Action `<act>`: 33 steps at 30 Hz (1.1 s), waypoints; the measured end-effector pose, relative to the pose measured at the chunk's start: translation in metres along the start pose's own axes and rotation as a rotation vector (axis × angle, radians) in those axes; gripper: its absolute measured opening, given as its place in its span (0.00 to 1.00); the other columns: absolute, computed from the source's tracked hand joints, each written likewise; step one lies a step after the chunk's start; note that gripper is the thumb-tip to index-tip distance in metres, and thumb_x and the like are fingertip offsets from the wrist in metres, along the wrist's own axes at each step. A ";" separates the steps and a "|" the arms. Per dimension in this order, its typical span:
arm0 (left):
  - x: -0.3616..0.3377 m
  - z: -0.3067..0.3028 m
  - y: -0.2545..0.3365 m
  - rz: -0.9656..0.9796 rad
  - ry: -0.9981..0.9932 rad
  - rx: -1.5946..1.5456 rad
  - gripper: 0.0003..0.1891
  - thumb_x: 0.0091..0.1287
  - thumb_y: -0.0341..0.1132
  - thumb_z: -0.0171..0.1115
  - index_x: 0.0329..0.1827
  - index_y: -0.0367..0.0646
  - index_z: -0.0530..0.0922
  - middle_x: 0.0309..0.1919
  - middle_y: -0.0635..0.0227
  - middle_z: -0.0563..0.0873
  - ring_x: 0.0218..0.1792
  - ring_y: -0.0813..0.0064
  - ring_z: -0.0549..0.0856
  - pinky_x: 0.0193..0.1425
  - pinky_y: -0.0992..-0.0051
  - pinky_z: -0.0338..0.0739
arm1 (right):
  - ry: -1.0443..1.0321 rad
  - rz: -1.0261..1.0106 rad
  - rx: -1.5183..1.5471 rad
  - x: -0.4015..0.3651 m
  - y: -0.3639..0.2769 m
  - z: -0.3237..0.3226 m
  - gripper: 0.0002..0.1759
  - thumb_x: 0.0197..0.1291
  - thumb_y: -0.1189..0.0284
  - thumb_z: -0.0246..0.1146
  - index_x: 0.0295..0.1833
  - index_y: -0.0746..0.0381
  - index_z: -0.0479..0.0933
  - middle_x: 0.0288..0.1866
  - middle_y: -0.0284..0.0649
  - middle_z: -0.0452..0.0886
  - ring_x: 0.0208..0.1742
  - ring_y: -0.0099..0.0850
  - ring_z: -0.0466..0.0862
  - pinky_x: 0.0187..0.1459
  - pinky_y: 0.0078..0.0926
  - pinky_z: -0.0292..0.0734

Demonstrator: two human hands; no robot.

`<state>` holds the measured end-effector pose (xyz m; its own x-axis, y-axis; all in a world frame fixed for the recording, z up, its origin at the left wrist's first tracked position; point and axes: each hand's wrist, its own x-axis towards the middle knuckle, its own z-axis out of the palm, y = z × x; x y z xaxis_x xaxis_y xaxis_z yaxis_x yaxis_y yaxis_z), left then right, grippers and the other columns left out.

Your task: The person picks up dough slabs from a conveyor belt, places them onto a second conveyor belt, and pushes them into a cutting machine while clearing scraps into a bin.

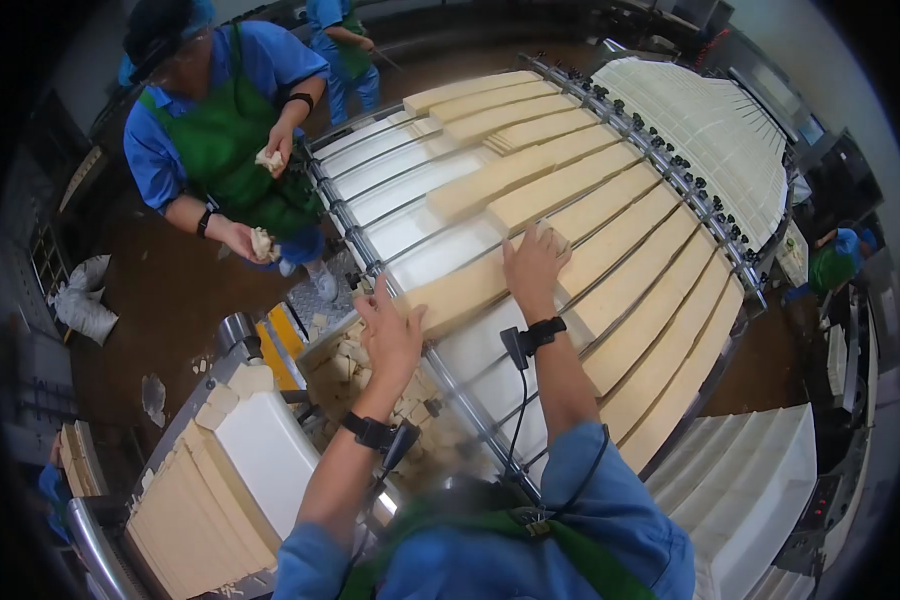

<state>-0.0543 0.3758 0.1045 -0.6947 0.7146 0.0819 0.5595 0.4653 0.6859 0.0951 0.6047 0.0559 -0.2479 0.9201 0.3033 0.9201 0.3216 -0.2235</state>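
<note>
A long, cream-coloured slab [457, 296] lies across the white conveyor belt [450, 249] between my two hands. My left hand [390, 335] is at its near end, by the belt's edge, with thumb and fingers spread apart. At the slab's other end is my right hand [536, 262], its fingers stretched out over the ends of the neighbouring slabs. Several more long slabs [625, 262] lie in lanes, with thin metal rods [616, 340] between them. Both wrists wear black straps with small cabled devices.
A co-worker [228, 130] at the far left holds pale lumps in both hands. Below my left arm, a bin holds broken pieces [425, 420]. A lower-left conveyor carries a wide cut slab [205, 505]. A metal roller bar [460, 400] edges the belt.
</note>
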 end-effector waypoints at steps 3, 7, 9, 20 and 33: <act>0.009 0.031 -0.001 -0.123 0.043 -0.154 0.45 0.65 0.38 0.78 0.83 0.42 0.64 0.63 0.41 0.80 0.66 0.40 0.81 0.71 0.52 0.77 | 0.111 -0.077 -0.059 -0.024 -0.013 0.003 0.40 0.76 0.45 0.61 0.80 0.62 0.72 0.77 0.64 0.73 0.83 0.58 0.67 0.80 0.76 0.51; 0.017 0.067 -0.019 -0.141 0.018 -0.241 0.35 0.63 0.31 0.73 0.76 0.40 0.74 0.61 0.43 0.83 0.66 0.41 0.82 0.72 0.53 0.77 | 0.047 -0.262 0.180 -0.074 -0.044 0.016 0.39 0.76 0.50 0.62 0.84 0.58 0.68 0.81 0.63 0.69 0.86 0.59 0.63 0.80 0.76 0.50; 0.016 0.072 -0.025 -0.137 0.019 -0.261 0.32 0.62 0.29 0.71 0.73 0.40 0.78 0.61 0.44 0.84 0.66 0.41 0.82 0.72 0.53 0.77 | -0.024 -0.367 0.431 -0.097 -0.052 0.024 0.38 0.76 0.52 0.63 0.85 0.56 0.67 0.83 0.63 0.67 0.87 0.59 0.60 0.81 0.78 0.47; -0.080 -0.039 -0.083 0.069 0.471 -0.362 0.26 0.66 0.26 0.71 0.69 0.40 0.81 0.56 0.53 0.86 0.57 0.49 0.87 0.62 0.58 0.83 | -0.103 -0.609 -0.054 -0.121 -0.065 0.035 0.39 0.78 0.55 0.58 0.90 0.50 0.60 0.88 0.62 0.60 0.89 0.59 0.56 0.83 0.76 0.45; -0.412 -0.166 -0.297 -0.621 1.016 0.199 0.20 0.73 0.30 0.66 0.66 0.38 0.79 0.61 0.48 0.75 0.62 0.45 0.77 0.71 0.54 0.73 | -0.221 -1.350 0.974 -0.333 -0.330 -0.076 0.28 0.66 0.81 0.61 0.72 0.66 0.77 0.72 0.53 0.80 0.75 0.54 0.77 0.77 0.51 0.66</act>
<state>-0.0096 -0.1439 -0.0131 -0.8583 -0.3549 0.3706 0.0017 0.7202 0.6937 -0.1027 0.1749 0.0992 -0.7620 -0.1268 0.6351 -0.4693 0.7839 -0.4065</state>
